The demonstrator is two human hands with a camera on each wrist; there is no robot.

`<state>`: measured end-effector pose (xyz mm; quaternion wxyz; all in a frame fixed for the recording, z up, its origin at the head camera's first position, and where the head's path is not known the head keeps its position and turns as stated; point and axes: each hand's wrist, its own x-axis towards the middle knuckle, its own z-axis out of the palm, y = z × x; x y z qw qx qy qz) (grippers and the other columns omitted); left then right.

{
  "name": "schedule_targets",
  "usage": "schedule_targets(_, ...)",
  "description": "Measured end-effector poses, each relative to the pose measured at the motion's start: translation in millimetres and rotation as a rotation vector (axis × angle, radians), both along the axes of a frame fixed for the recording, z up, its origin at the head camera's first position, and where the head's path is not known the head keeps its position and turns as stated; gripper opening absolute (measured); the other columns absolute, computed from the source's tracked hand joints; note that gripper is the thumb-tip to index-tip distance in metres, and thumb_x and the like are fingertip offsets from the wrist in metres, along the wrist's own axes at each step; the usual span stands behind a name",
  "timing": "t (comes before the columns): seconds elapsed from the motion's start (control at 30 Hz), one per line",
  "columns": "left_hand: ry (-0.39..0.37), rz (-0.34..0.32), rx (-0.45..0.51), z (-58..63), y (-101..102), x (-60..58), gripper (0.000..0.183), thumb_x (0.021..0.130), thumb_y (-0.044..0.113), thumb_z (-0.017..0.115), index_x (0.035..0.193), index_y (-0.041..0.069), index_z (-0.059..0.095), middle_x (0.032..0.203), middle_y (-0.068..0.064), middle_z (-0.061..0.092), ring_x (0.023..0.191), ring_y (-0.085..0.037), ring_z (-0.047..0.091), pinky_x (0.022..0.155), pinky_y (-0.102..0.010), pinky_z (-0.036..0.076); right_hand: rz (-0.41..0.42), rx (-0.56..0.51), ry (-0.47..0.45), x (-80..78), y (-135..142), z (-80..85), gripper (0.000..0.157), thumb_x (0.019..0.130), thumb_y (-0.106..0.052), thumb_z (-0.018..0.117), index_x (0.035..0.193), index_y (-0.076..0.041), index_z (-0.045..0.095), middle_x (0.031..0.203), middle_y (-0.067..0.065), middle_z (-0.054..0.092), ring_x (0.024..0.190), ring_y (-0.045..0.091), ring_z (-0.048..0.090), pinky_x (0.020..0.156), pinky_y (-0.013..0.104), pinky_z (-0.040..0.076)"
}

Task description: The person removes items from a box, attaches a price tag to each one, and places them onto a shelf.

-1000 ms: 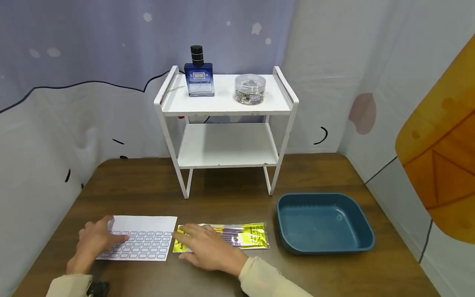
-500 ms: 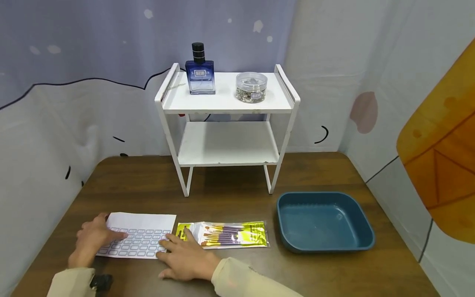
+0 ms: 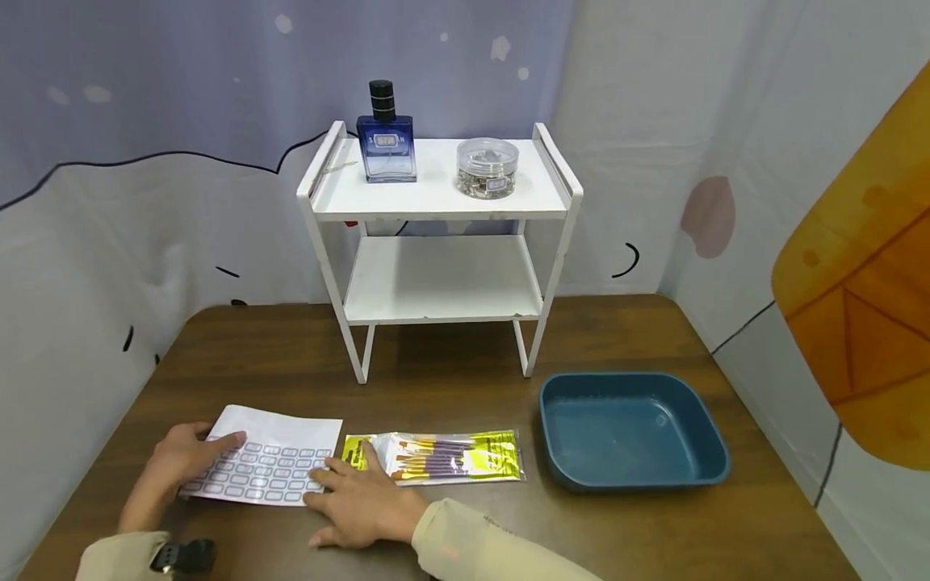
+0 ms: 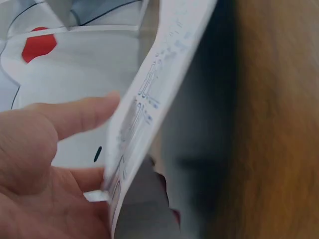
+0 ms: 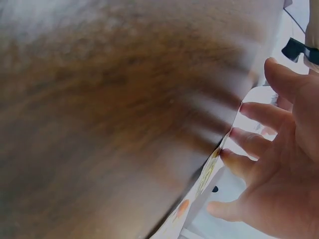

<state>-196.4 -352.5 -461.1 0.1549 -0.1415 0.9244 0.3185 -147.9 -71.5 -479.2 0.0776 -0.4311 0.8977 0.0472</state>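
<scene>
Here, both hands [image 3: 178, 456] [image 3: 366, 504] on the label sheet [image 3: 272, 460], brush packet [image 3: 450, 458] alongside.

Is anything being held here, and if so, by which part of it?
Yes: the left hand grips the white label sheet by its left edge. The right hand touches the sheet's right side without gripping it.

On a brown wooden table [image 3: 240, 363], a white printed paper sheet [image 3: 269, 456] lies left, a flat yellow-and-clear plastic brush packet [image 3: 439, 457] centre, a rectangular teal tray [image 3: 632, 440] right. Behind, a white two-tier shelf [image 3: 443, 278] bears a square blue bottle [image 3: 387, 149], left of a round clear jar [image 3: 487, 168].
</scene>
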Motion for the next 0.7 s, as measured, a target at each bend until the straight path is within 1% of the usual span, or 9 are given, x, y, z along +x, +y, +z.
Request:
schedule_targets(0.07,0.014,0.017,0.104,2.9,0,-0.1,0.092,0.094,0.049,0.063,0.14,-0.025,0.03,0.101,-0.027,0.063,0.079,-0.025,0.063,0.068,-0.038,0.054,0.002,-0.002,0.001,-0.1,0,0.4,0.056,0.094,-0.069,0.047,0.145,-0.046,0.046,0.16,-0.018,0.032,0.15,0.009,0.028,0.118,0.057,0.025)
schedule_targets(0.13,0.02,0.029,0.191,6.8,-1,0.4,0.088,0.097,0.047,0.06,0.141,-0.022,0.03,0.087,-0.009,0.064,0.069,-0.014,0.061,0.06,-0.031,0.053,0.002,-0.002,0.003,0.0,0,0.5,0.057,0.093,-0.069,0.047,0.145,-0.046,0.046,0.16,-0.018,0.032,0.15,0.008,0.028,0.118,0.056,0.025)
schedule_targets(0.23,0.019,0.022,0.256,14.0,-6,2.9,0.083,0.098,0.044,0.059,0.144,-0.018,0.027,0.087,0.001,0.062,0.07,-0.01,0.061,0.06,-0.029,0.052,0.003,-0.009,-0.002,-0.2,-1,0.4,0.056,0.093,-0.068,0.048,0.145,-0.045,0.046,0.16,-0.018,0.033,0.149,0.009,0.029,0.118,0.056,0.026)
schedule_targets(0.3,0.025,-0.009,0.257,17.9,-11,6.2,0.078,0.099,0.036,0.06,0.145,-0.016,0.026,0.09,0.002,0.062,0.071,-0.01,0.06,0.061,-0.029,0.052,0.003,-0.011,-0.008,-0.5,-1,0.8,0.057,0.094,-0.068,0.047,0.145,-0.045,0.046,0.16,-0.018,0.032,0.149,0.008,0.029,0.118,0.057,0.026)
schedule_targets(0.37,0.045,-0.054,0.259,21.0,-15,9.2,0.072,0.098,0.024,0.062,0.144,-0.016,0.025,0.094,0.0,0.066,0.071,-0.01,0.062,0.062,-0.029,0.052,0.0,-0.018,-0.016,-0.7,-1,1.5,0.057,0.094,-0.068,0.048,0.145,-0.045,0.046,0.16,-0.018,0.033,0.15,0.009,0.029,0.118,0.057,0.026)
schedule_targets(0.47,0.098,-0.131,0.278,23.5,-18,14.1,0.067,0.094,0.004,0.063,0.143,-0.018,0.023,0.095,-0.007,0.071,0.069,-0.012,0.066,0.061,-0.03,0.055,-0.008,-0.027,-0.026,-0.8,-2,2.5,0.056,0.094,-0.068,0.048,0.145,-0.044,0.047,0.16,-0.018,0.033,0.15,0.009,0.028,0.118,0.057,0.026)
schedule_targets(0.53,0.144,-0.171,0.267,25.4,-18,16.2,0.065,0.091,-0.004,0.062,0.142,-0.019,0.023,0.093,-0.011,0.072,0.067,-0.012,0.067,0.059,-0.03,0.056,-0.017,-0.042,-0.031,-0.5,-3,3.5,0.055,0.094,-0.067,0.048,0.143,-0.043,0.049,0.159,-0.018,0.034,0.149,0.009,0.03,0.117,0.057,0.027)
schedule_targets(0.6,0.2,-0.198,0.217,28.2,-16,18.5,0.064,0.09,-0.006,0.062,0.14,-0.019,0.025,0.088,-0.013,0.072,0.063,-0.012,0.065,0.057,-0.03,0.055,-0.025,-0.066,-0.036,-0.5,-3,4.6,0.054,0.094,-0.066,0.049,0.142,-0.043,0.05,0.157,-0.018,0.037,0.148,0.009,0.031,0.116,0.057,0.029)
schedule_targets(0.7,0.288,-0.223,0.124,36.4,-10,20.2,0.06,0.089,-0.009,0.062,0.139,-0.019,0.029,0.085,-0.019,0.071,0.059,-0.011,0.063,0.053,-0.029,0.052,-0.046,-0.135,-0.056,-1.8,0,8.2,0.054,0.096,-0.064,0.049,0.145,-0.041,0.049,0.155,-0.016,0.041,0.147,0.009,0.033,0.116,0.056,0.031)
